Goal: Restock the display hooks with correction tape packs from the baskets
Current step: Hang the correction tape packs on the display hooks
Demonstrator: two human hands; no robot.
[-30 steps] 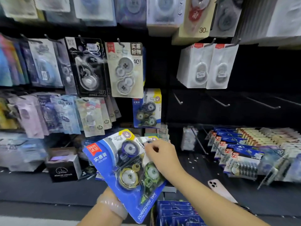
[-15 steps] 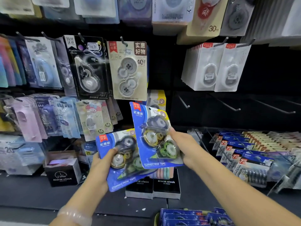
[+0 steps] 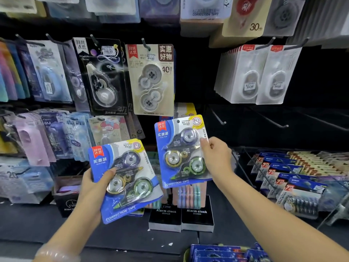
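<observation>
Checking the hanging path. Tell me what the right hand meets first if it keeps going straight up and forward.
The right hand, pinching a blue correction tape pack, likely meets the yellow-topped pack hanging behind; depth is unclear.

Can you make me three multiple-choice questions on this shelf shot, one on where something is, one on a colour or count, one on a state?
1. Where is the pack in the right hand compared with the pack in the left hand?
A. Higher and further right
B. Lower and further left
C. Hidden behind it

2. What colour is the card of the right-hand pack?
A. Pink
B. Blue
C. Black

3. What is the state of the hanging hole at the top of the right-hand pack?
A. Threaded on a hook
B. Torn open
C. Free, not on any hook

Answers:
1. A, it sits above and to the right of the left-hand pack.
2. B, its backing card is blue with a yellow corner.
3. C, the hole shows clear, and the bare hooks lie off to its right.
</observation>
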